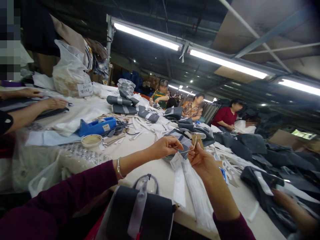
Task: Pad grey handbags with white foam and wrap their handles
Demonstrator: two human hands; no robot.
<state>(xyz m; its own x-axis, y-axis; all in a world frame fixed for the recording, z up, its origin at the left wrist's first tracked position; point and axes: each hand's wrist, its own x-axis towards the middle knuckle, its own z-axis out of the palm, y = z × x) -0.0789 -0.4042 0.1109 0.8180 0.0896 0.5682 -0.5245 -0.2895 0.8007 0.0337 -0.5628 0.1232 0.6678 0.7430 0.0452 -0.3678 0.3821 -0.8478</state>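
My left hand [165,147] is closed in a pinch on a thin white string [185,152]. My right hand [203,163] grips a small brown hang tag [199,142], and the string loops over the tag and stretches between both hands. Below my arms a dark handbag [160,210] stands upright at the table's near edge. Clear plastic wrap [139,208] covers a strap down its front, and its top handle points up. White strips [180,186] lie on the table just beneath my hands.
On the pale table [140,166] are a blue tape dispenser [97,126], a round shallow dish [91,140] and piles of dark bag pieces [252,143]. A co-worker's hands [53,103] are at left, another's hand [287,201] at right. Several people sit farther back.
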